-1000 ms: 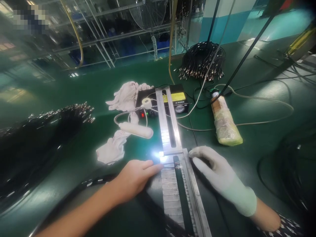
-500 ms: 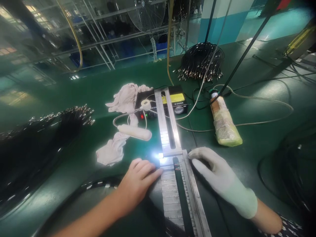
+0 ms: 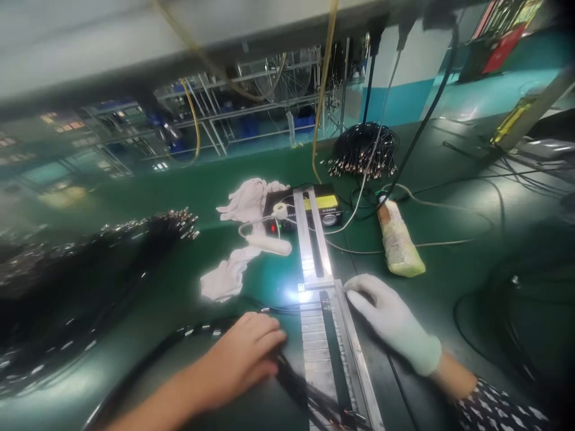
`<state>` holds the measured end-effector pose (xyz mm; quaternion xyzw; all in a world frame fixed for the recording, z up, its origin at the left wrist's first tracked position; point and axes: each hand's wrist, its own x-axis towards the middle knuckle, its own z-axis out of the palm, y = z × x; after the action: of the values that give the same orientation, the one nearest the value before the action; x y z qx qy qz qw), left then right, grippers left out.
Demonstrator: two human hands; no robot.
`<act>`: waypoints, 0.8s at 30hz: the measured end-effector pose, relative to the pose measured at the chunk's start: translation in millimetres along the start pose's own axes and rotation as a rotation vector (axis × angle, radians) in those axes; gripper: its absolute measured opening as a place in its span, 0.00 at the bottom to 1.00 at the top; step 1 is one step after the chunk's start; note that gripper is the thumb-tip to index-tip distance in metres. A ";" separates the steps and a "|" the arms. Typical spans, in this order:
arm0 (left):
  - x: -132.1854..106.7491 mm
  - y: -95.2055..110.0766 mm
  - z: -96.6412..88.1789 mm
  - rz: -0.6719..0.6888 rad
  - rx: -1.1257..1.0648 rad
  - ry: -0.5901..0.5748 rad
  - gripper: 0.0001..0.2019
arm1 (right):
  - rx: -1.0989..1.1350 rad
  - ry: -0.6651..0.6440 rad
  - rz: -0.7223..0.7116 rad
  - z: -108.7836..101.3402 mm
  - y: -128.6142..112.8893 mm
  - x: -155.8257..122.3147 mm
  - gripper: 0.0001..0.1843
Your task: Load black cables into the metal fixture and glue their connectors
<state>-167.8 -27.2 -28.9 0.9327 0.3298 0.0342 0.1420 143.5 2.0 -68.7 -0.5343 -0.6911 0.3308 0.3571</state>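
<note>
My bare left hand (image 3: 251, 353) is curled at the left side of a long metal jig (image 3: 317, 341), closed on a bundle of black cables (image 3: 296, 380). The cables run from its fingers toward the lower right, across the jig, with bare copper-coloured ends. My right hand (image 3: 386, 314), in a white glove, rests at the jig's right edge. Its thumb and forefinger are bent and apart, with their tips by the metal rail. A bright light shines at the jig's middle, over a thin black cable (image 3: 281, 309) lying across toward it.
Behind the jig is a black control box (image 3: 330, 211) with a white pen-like handpiece (image 3: 269, 244) before it. White gloves (image 3: 247, 200) lie to the left. A wrapped bottle (image 3: 402, 242) stands at right. Cable bundles (image 3: 366, 149) lie at the back and far left (image 3: 135, 239).
My left hand has moved back from the lit spot toward me and curled at the black cables. My right hand stays by the jig's edge. The head view has tilted up.
</note>
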 end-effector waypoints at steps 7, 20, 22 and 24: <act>-36.6 13.1 -13.6 -0.009 0.284 -0.125 0.08 | -0.021 0.019 -0.053 1.6 0.9 -1.4 0.14; -56.8 25.0 -33.1 -0.061 0.295 0.061 0.07 | -0.061 0.036 -0.086 4.4 4.1 -3.2 0.13; -51.8 21.2 -14.0 -0.015 0.265 0.056 0.09 | -0.067 0.033 -0.086 4.1 2.7 -3.4 0.13; -51.0 16.0 -7.8 0.031 0.230 0.100 0.11 | -0.070 0.032 -0.085 3.6 0.7 -3.5 0.13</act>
<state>-199.1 -69.1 -15.4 0.9450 0.3236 0.0447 0.0171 141.4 -1.5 -71.7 -0.5218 -0.7185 0.2824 0.3629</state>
